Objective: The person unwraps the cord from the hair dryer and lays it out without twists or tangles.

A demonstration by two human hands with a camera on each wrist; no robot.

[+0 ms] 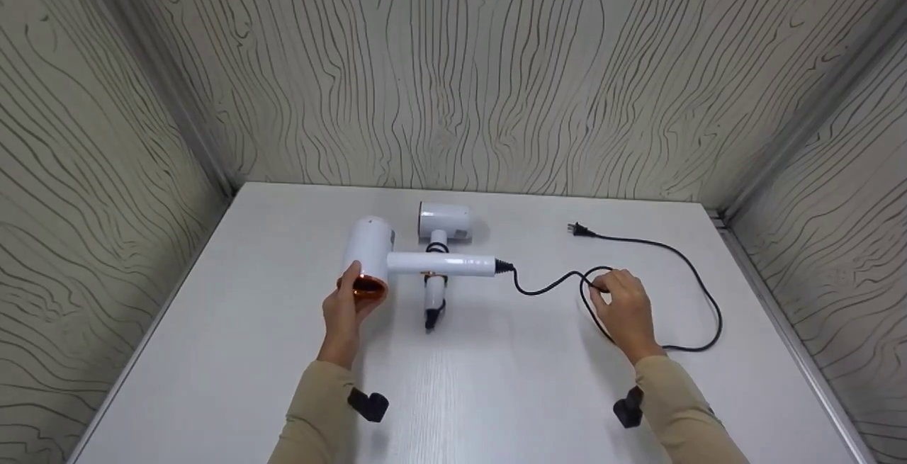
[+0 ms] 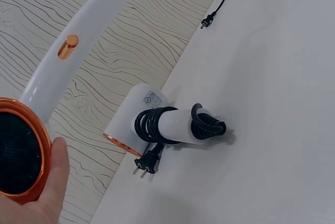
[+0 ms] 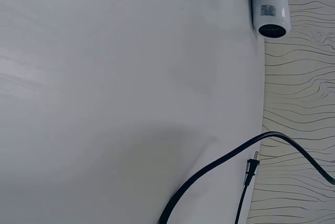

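Observation:
My left hand grips a white hair dryer by its barrel, thumb near the copper rim. The dryer is held up over the table with its handle pointing right. From the handle's end runs a black cord, which my right hand pinches near a loop. The rest of that cord curves over the table to its two-pin plug. Below the raised handle lies a second white hair dryer, its own cord wound round its handle. The right wrist view shows cord but no hand.
The white table carries everything. A patterned wood-grain panel stands along its back edge, with similar panels at both sides. The second dryer's plug lies beside its wound handle. Black camera mounts sit at both wrists.

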